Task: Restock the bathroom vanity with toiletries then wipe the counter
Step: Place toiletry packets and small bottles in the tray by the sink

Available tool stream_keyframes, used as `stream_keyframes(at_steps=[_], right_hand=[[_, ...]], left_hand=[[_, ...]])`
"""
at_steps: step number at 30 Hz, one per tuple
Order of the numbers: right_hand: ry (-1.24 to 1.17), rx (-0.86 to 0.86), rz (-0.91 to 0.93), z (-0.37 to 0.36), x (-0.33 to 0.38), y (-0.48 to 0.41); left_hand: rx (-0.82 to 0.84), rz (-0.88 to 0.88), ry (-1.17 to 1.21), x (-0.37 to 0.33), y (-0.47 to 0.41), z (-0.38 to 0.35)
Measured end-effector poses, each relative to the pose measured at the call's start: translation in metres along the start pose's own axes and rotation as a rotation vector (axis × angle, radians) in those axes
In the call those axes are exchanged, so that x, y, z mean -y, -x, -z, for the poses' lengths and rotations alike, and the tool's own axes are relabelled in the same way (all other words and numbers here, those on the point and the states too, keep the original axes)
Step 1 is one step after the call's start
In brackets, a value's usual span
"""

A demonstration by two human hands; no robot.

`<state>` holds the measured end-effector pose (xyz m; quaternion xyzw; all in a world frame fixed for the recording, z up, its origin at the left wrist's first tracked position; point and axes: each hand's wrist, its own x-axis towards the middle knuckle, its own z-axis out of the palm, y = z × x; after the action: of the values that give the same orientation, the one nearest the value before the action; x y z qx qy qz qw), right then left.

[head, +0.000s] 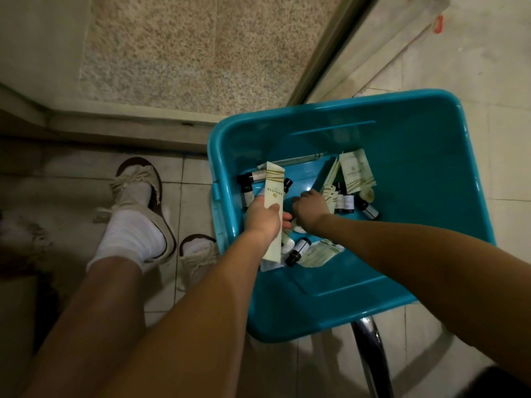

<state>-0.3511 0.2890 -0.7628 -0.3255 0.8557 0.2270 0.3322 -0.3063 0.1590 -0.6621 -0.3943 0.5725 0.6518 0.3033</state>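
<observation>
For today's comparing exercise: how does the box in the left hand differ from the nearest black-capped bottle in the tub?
The box is long, flat-sided and cream; the bottle is short, round and dark-capped. The left hand grips the box, which is lifted; the bottle lies loose on the floor of the tub. Both are small toiletries.

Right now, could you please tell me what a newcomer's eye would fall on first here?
The big teal bin at centre right stands out most. Over it, the left hand has a long cream box in its grip, while the right hand reaches among the packets and small bottles on its floor.
</observation>
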Motion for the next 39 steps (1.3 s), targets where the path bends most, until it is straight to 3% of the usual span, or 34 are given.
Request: stream_keyframes(at_steps=[8, 13, 16, 29, 34, 39], right_hand=[[-0.833, -0.171, -0.185, 0.021, -0.029, 0.028], [-1.77, -0.119, -0.257, 0.046, -0.053, 0.055], [-2.008, -0.166, -0.253, 0.064, -0.065, 0.079], [-2.312, -0.199, -0.025, 0.149, -0.075, 0.218], [-2.331, -0.225, 0.15, 0.2, -0.078, 0.276], [-2.166, -0.315, 0.368, 0.262, -0.077, 0.339]], left_hand=[[-0.063, -0.018, 0.111, -0.014, 0.015, -0.001], [-0.107, -0.019, 0.091, -0.027, 0.033, -0.009], [-0.086, -0.036, 0.093, -0.041, 0.052, -0.015], [-0.161, -0.154, 0.187, -0.07, 0.195, -0.069], [-0.202, -0.34, 0.184, -0.09, 0.271, -0.061], [-0.302, -0.551, 0.164, -0.124, 0.352, -0.032]])
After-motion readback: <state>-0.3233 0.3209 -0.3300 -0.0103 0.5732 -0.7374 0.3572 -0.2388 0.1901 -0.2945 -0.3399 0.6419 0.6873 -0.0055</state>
